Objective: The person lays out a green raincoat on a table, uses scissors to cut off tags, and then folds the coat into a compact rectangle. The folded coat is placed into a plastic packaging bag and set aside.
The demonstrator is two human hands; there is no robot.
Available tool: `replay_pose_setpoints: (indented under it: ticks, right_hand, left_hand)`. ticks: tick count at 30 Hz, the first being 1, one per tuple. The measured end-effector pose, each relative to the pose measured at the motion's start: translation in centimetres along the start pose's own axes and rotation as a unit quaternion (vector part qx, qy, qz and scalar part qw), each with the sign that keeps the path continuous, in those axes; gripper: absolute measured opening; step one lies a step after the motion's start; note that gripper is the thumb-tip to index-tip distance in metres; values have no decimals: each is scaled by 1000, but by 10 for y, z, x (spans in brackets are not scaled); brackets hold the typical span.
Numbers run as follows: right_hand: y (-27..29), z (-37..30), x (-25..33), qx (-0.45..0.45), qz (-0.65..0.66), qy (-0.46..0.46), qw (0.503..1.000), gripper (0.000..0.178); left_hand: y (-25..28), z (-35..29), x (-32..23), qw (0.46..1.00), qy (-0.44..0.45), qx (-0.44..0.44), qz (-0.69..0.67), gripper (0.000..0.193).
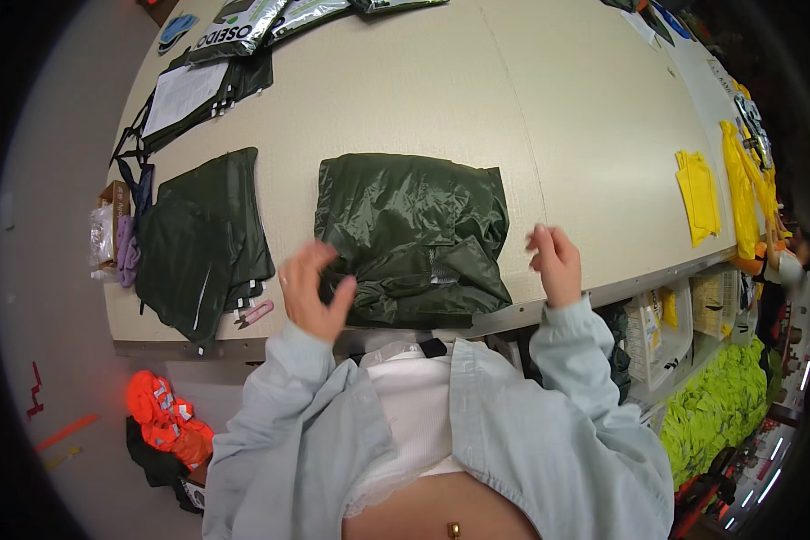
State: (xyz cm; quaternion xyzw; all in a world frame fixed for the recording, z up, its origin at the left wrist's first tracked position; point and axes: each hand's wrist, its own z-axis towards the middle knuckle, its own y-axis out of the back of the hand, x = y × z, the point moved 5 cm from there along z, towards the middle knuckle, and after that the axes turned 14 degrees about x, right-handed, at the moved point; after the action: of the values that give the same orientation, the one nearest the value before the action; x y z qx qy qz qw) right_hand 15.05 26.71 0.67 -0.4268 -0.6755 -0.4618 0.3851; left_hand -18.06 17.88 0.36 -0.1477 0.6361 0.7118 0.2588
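Dark green folded garment (396,202) lying at near edge of bench (603,135), between hands, looking roughly square, long axis unclear. Left hand (310,286) nearer, reaching its left side, thumb parted from fingers, showing no grip; contact unclear. Right hand (557,265) hovering beyond its right side, half open, holding nothing.

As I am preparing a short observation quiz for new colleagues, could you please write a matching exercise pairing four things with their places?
Things
1. Large dark green bundle
2. Pink-handled tool
3. Yellow folded cloth
4. Left hand

Places
A. Toward the right side of the table
B. At the bundle's left edge
C. Near the table's front edge, left of the left hand
D. Between the left hand and the right hand

Pairs: 1-D, 2-C, 3-A, 4-B
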Motion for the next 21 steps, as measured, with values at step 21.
replay_pose_setpoints:
  ticks: [21]
  right_hand:
    - [-86, 13, -40, -43, -251, 41, 966, 99]
  left_hand:
    - [-99, 2, 104, 911, 295, 137, -252, 73]
